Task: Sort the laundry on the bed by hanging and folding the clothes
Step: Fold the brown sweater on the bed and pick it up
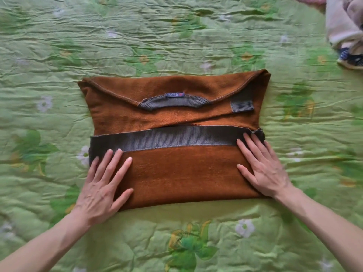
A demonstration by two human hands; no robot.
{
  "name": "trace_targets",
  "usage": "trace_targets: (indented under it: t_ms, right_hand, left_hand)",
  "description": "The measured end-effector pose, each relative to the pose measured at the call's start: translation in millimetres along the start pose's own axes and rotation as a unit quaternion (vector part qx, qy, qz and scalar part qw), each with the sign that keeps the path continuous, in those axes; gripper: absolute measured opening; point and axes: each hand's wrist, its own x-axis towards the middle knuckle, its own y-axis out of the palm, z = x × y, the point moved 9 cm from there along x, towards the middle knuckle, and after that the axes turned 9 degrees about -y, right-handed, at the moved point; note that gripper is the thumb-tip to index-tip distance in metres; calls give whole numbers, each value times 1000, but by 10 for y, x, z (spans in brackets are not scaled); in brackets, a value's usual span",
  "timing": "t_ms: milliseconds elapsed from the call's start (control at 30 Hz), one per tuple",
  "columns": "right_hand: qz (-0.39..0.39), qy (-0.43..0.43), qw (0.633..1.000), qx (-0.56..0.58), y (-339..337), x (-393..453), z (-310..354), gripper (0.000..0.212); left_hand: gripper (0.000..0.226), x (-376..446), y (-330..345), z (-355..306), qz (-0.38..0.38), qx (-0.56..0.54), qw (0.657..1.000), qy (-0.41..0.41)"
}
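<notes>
Pressing: my left hand [102,185] at 7 o'clock and my right hand [263,167] at 4 o'clock, fingers flat and spread, gripping nothing.
Sweater: the brown sweater [172,173] lies centred, grey hem [176,139] folded up between my fingertips.
Bedspread: green floral quilt [137,36] underneath.
Pile: other clothes [343,28] at 2 o'clock.

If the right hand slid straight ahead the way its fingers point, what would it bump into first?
The right hand lies flat on the brown sweater, fingers pointing up and a little left. Its fingertips already touch the grey ribbed hem band; beyond that it would probably meet the grey sleeve cuff.
</notes>
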Motion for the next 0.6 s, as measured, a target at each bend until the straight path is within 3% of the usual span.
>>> trace_targets:
  t_ms: [100, 200, 367, 533, 600]
  right_hand:
    - [-38, -111, 992, 44, -111, -169, 273, 65]
    - [42, -181, 982, 36, -18, -479, 448, 81]
    - [68, -113, 990, 57, -141, -619, 344, 89]
    - [38, -78, 995, 53, -342, -585, 455, 63]
    - [12, -45, 996, 72, -483, -630, 456, 61]
  left_hand:
    - [91, -103, -35, -72, 24, 23, 996, 83]
    - [106, -182, -82, -79, 50, 56, 989, 130]
    - [100, -187, -215, -123, 90, 118, 977, 153]
    - [87, -305, -311, -310, 82, 105, 989, 69]
    - [82, -395, -344, -341, 99, 99, 988, 63]
